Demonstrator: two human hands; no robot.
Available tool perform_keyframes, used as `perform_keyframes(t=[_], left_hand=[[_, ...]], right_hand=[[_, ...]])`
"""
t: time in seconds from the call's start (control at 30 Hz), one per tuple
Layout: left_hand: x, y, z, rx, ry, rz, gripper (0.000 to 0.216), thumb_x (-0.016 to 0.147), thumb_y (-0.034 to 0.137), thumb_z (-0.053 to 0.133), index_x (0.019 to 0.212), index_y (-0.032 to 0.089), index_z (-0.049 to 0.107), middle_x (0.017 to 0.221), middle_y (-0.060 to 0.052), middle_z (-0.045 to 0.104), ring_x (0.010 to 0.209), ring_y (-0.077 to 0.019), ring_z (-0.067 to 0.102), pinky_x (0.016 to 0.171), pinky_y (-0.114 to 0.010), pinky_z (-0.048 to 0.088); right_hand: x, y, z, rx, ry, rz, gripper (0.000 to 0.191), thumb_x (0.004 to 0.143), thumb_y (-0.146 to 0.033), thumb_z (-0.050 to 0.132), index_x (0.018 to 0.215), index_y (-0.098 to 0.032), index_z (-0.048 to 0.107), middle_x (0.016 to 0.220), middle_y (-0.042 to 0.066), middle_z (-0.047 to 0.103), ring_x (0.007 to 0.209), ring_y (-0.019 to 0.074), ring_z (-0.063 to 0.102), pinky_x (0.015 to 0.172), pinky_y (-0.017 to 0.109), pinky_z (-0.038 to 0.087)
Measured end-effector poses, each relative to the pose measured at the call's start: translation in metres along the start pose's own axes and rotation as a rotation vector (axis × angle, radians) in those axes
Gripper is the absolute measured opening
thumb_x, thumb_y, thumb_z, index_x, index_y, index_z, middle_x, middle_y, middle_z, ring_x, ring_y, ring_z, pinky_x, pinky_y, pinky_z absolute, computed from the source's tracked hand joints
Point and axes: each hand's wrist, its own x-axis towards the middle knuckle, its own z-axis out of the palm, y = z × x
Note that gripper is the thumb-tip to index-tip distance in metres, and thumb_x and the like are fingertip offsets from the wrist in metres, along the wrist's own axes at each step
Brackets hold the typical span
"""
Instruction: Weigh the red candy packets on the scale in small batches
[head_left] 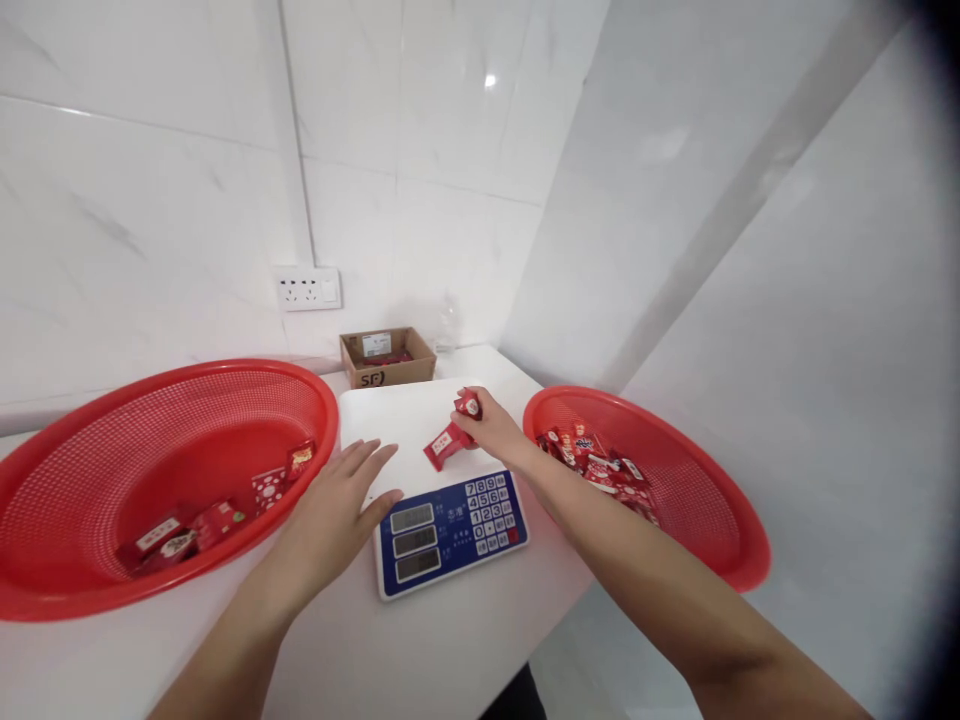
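My right hand (pixel 491 425) is closed on red packets (pixel 448 442) above the white pan of a digital scale (pixel 401 425). One packet hangs below my fingers and another pokes out at the top. My left hand (pixel 341 515), fingers spread and holding nothing, is over the pan's left edge, beside the blue panel (pixel 454 530) with its keys and three displays. Whether it touches the scale I cannot tell. To the left, a big red plastic basket (pixel 217 380) holds several red packets (pixel 217 523). On the right, another red basket (pixel 705 500) has a pile of red packets (pixel 600 470).
Behind the scale stands an open cardboard box (pixel 397 372) with dark red things inside. A clear plastic bag (pixel 448 322) lies near it by the wall. A socket plate (pixel 307 288) is on the tiled wall. The white table (pixel 337 660) has its edge at lower right.
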Motion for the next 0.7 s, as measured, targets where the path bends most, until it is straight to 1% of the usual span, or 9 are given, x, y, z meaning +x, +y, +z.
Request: perform_keyframes(t=[0.1, 0.23, 0.33, 0.4, 0.5, 0.6, 0.7], left_hand=[[-0.001, -0.002, 0.0, -0.014, 0.002, -0.012, 0.047, 0.09, 0.043, 0.039, 0.132, 0.022, 0.044, 0.138, -0.008, 0.047, 0.128, -0.0268, 0.041, 0.102, -0.045, 0.038], [0.0, -0.002, 0.001, -0.003, -0.008, -0.002, 0.047, 0.09, 0.043, 0.039, 0.131, 0.021, 0.044, 0.137, -0.009, 0.047, 0.128, -0.0276, 0.04, 0.102, -0.045, 0.038], [0.001, -0.002, 0.003, 0.017, -0.014, 0.011, 0.047, 0.091, 0.044, 0.038, 0.131, 0.021, 0.044, 0.137, -0.009, 0.048, 0.127, -0.0278, 0.041, 0.101, -0.046, 0.038], [0.002, -0.002, 0.005, 0.024, -0.02, 0.02, 0.047, 0.091, 0.044, 0.037, 0.131, 0.022, 0.044, 0.136, -0.009, 0.048, 0.127, -0.0278, 0.041, 0.101, -0.046, 0.038], [0.002, -0.002, 0.007, 0.028, -0.037, 0.02, 0.048, 0.091, 0.045, 0.037, 0.132, 0.022, 0.043, 0.138, -0.009, 0.047, 0.128, -0.0281, 0.04, 0.102, -0.047, 0.037], [0.001, -0.002, 0.006, 0.029, -0.053, 0.015, 0.048, 0.091, 0.045, 0.037, 0.133, 0.022, 0.042, 0.139, -0.009, 0.045, 0.129, -0.0283, 0.039, 0.102, -0.048, 0.037], [0.001, -0.002, 0.004, 0.029, -0.058, 0.015, 0.048, 0.091, 0.044, 0.038, 0.133, 0.022, 0.042, 0.139, -0.009, 0.045, 0.129, -0.0287, 0.038, 0.102, -0.048, 0.037]], right_hand=[[-0.002, -0.004, -0.002, -0.01, -0.021, -0.006, 0.038, 0.073, -0.03, 0.061, 0.108, -0.023, 0.047, 0.098, 0.002, 0.06, 0.069, 0.0125, 0.061, 0.055, 0.026, 0.052], [-0.006, -0.002, -0.015, -0.06, -0.036, -0.041, 0.041, 0.077, -0.034, 0.061, 0.114, -0.02, 0.049, 0.098, 0.004, 0.064, 0.083, 0.0163, 0.063, 0.072, 0.033, 0.052], [-0.009, 0.004, -0.021, -0.113, -0.054, -0.072, 0.045, 0.078, -0.035, 0.062, 0.119, -0.02, 0.047, 0.099, 0.005, 0.066, 0.092, 0.0178, 0.063, 0.083, 0.037, 0.049], [-0.011, 0.007, -0.022, -0.144, -0.065, -0.086, 0.047, 0.078, -0.034, 0.062, 0.12, -0.02, 0.047, 0.102, 0.005, 0.066, 0.096, 0.0177, 0.062, 0.089, 0.038, 0.045], [-0.014, 0.009, -0.022, -0.188, -0.074, -0.1, 0.051, 0.077, -0.031, 0.064, 0.123, -0.019, 0.046, 0.107, 0.005, 0.064, 0.101, 0.0179, 0.061, 0.094, 0.037, 0.043], [-0.016, 0.012, -0.02, -0.216, -0.133, -0.115, 0.063, 0.074, -0.033, 0.067, 0.13, -0.02, 0.042, 0.116, 0.007, 0.06, 0.105, 0.0199, 0.059, 0.095, 0.038, 0.042], [-0.019, 0.013, -0.02, -0.243, -0.197, -0.149, 0.072, 0.071, -0.035, 0.07, 0.135, -0.024, 0.038, 0.13, 0.009, 0.052, 0.118, 0.0221, 0.05, 0.099, 0.039, 0.039]])
